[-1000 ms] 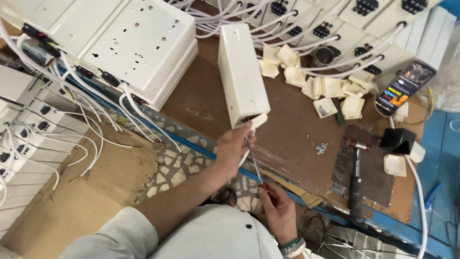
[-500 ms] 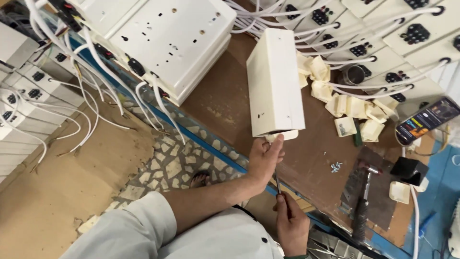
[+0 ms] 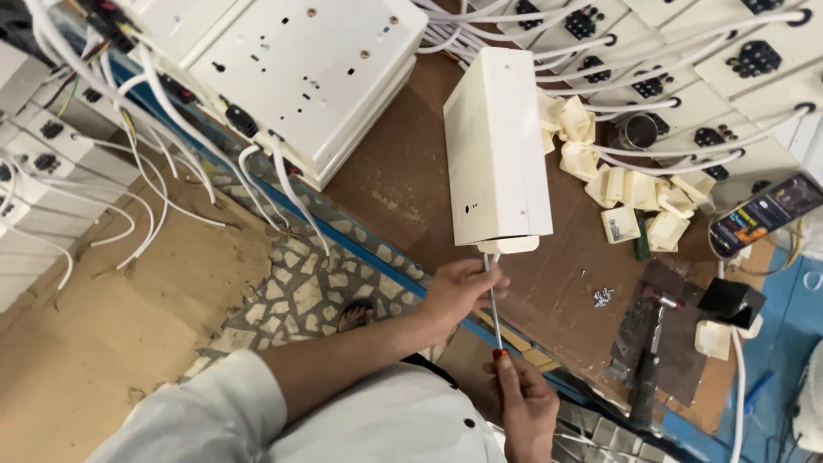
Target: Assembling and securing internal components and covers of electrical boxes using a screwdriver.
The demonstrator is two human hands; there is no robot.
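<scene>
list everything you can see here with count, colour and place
tall box: one, cream, upright on the table, middle
screwdriver: one, metal shaft, tip at the box's lower end
table: one, brown top, blue edge
flat panel boxes: several stacked, white, upper left
small parts: a pile, cream, right of the tall box
hammer: one, dark, lower right
screws: a few, silver, by the hammer
phone: one, dark, right edge
left hand: steadies the shaft
right hand: grip on the handle

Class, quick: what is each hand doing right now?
Left hand: closed around the screwdriver shaft, just below the white box.
Right hand: closed, gripping the screwdriver's handle.
</scene>
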